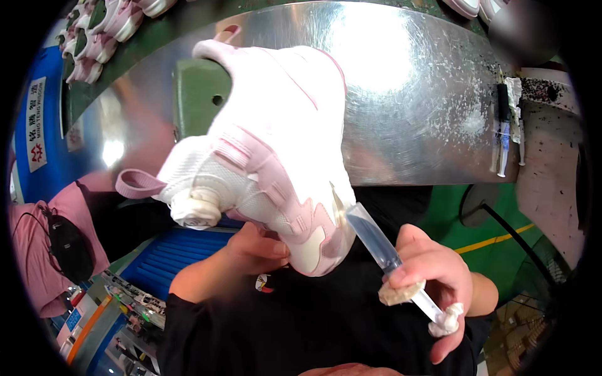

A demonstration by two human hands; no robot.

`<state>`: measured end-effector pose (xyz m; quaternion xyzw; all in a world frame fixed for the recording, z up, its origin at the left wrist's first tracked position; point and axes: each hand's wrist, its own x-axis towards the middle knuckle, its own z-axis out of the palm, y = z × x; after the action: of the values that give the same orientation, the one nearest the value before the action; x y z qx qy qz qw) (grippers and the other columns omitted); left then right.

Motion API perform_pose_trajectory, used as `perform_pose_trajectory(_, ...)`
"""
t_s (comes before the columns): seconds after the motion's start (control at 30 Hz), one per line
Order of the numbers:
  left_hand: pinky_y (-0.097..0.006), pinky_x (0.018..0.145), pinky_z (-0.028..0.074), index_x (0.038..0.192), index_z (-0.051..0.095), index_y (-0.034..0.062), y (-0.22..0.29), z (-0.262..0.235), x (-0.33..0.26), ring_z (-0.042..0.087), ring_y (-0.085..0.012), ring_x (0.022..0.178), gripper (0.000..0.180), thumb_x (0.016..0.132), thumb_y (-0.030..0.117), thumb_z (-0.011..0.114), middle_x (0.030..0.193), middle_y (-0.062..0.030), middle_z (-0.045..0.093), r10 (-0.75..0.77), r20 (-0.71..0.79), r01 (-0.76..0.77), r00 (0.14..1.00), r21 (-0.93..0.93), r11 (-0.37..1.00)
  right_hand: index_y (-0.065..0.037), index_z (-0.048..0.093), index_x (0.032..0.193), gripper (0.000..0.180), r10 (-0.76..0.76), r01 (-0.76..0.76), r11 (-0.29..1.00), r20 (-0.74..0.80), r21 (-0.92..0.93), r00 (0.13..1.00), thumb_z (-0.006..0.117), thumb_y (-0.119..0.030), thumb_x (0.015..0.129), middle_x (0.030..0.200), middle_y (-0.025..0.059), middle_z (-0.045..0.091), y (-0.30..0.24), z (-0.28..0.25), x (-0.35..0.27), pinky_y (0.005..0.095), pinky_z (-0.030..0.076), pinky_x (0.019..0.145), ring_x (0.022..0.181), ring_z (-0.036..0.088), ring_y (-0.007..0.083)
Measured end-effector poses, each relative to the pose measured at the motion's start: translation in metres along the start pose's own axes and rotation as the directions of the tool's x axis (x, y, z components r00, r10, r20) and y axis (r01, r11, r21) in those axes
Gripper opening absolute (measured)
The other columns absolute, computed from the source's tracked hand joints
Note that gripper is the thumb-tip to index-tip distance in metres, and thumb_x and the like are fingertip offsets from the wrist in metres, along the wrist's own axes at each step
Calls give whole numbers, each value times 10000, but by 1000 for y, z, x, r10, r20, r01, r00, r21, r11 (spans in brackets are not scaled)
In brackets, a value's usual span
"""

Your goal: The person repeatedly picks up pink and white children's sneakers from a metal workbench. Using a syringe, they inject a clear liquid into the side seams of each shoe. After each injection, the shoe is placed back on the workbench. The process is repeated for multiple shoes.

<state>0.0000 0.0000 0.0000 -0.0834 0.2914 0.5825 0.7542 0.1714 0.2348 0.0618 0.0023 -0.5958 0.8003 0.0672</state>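
A white and pink sneaker (266,147) hangs toe-down in front of me, with a green block, likely a shoe last (199,103), showing in its opening. A pink pull loop (141,183) and bunched white laces (197,208) stick out at its left. My left hand (254,249) grips the shoe near the toe, its fingers partly hidden behind it. My right hand (436,269) is closed round a clear syringe (373,238), with lumpy beige stuff on its collar and white stuff on the plunger end. The syringe's narrow tip meets the sole edge near the toe.
A metal table (401,125) with white flecks lies beyond. At its right edge rests another syringe with a dark end (503,125). Pink and white shoes (103,37) stand at far left on a green surface. A person in pink (69,244) is at the left; a black curved bar (520,235) is at the right.
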Motion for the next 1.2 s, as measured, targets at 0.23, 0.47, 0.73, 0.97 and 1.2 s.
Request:
perform_pose_trajectory(0.23, -402, 1030, 394, 1310, 474, 33, 10, 25, 31, 512, -256, 1199, 426, 893, 71, 554, 1280, -112, 540, -91, 114, 49, 989, 331, 942, -49, 604, 1129, 857, 212, -215, 971, -39, -106, 977, 787, -653, 550, 955, 100, 634, -53, 10, -26, 278, 300, 653, 733, 465, 168)
perform_pose_trajectory(0.47, -432, 1034, 403, 1273, 501, 14, -4, 33, 75, 535, -275, 1171, 363, 913, 34, 540, 1247, -138, 565, 73, 384, 3, 920, -194, 981, -82, 591, 1118, 828, 240, -252, 906, -77, -340, 968, 774, -666, 562, 970, 105, 620, -88, 16, -47, 296, 297, 659, 732, 434, 179)
perform_pose_trajectory(0.73, -383, 1023, 429, 1257, 523, 41, -2, 43, 106, 542, -228, 1159, 314, 944, 28, 503, 1237, -110, 576, 107, 439, -32, 892, -176, 984, -14, 624, 1113, 790, 75, -154, 840, -170, -521, 983, 763, -619, 623, 922, 62, 633, -75, 26, -54, 301, 290, 619, 674, 465, 168)
perform_pose_trajectory(0.97, -369, 995, 451, 1219, 549, 70, 7, 57, 107, 554, -207, 1139, 301, 920, 41, 562, 1203, -79, 596, 114, 367, -37, 923, -212, 977, -31, 617, 1110, 749, -11, -99, 723, -155, -684, 988, 748, -611, 655, 935, 17, 660, -60, 30, -55, 289, 295, 622, 686, 458, 142)
perform_pose_trajectory(1.2, -299, 898, 514, 1200, 576, 69, 19, 69, 109, 591, -181, 1094, 302, 908, 134, 616, 1155, -69, 625, 134, 406, -63, 904, -184, 981, -89, 621, 1118, 706, -168, -19, 606, -152, -795, 974, 765, -588, 640, 904, 32, 561, -32, 39, -59, 308, 289, 614, 682, 371, 184)
